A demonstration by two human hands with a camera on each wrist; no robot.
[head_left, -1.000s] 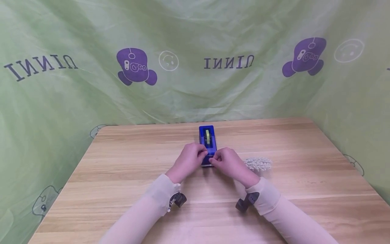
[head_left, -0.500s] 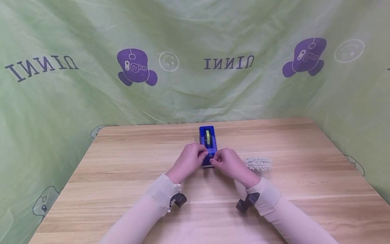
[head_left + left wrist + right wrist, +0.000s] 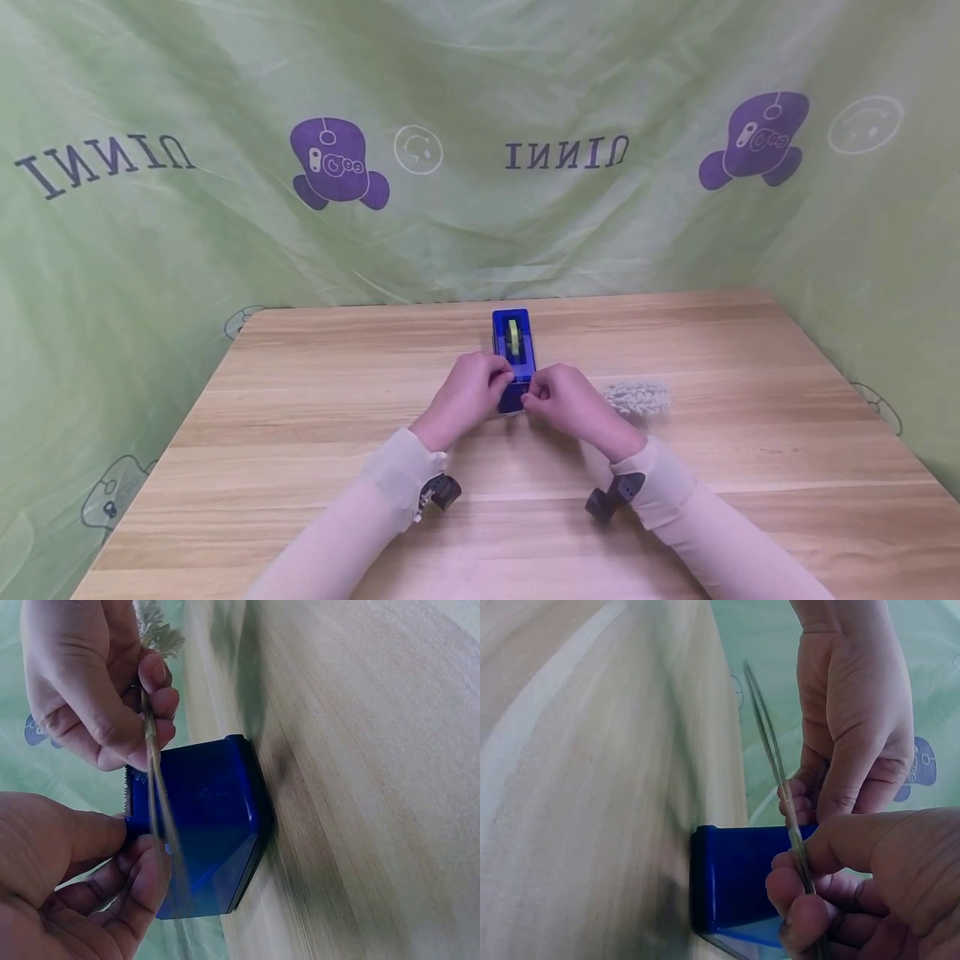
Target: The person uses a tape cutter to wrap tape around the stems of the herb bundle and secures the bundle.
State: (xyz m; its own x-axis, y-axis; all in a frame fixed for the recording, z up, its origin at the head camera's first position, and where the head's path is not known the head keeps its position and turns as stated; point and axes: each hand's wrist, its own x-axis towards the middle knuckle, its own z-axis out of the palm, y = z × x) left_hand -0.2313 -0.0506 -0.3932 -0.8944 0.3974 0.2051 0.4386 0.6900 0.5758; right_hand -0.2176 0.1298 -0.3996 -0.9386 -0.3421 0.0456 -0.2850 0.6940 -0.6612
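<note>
A blue tape dispenser (image 3: 522, 367) with a yellow-green roll (image 3: 513, 337) stands on the table between both hands. The right hand (image 3: 570, 404) pinches thin dried stems (image 3: 769, 742) whose pale fluffy flower heads (image 3: 637, 397) stick out to its right. In the left wrist view, these stems cross in front of the dispenser and overlap the left fingertips. The left hand (image 3: 468, 392) has thumb and fingers pinched together beside the toothed cutter (image 3: 127, 791), where tape comes off. That strip of tape is mostly hidden by the fingers. A shiny patch shows on the stems beside the right fingertips.
The wooden table (image 3: 300, 433) runs back to a green printed curtain (image 3: 465, 233) behind and at both sides. Black wrist cameras hang below both sleeves, the left camera (image 3: 446, 492) and the right camera (image 3: 602, 504) close over the tabletop.
The right fingertips have shifted slightly to the right, and the flower heads look blurred and a little turned. The left hand and the dispenser stay about where they were.
</note>
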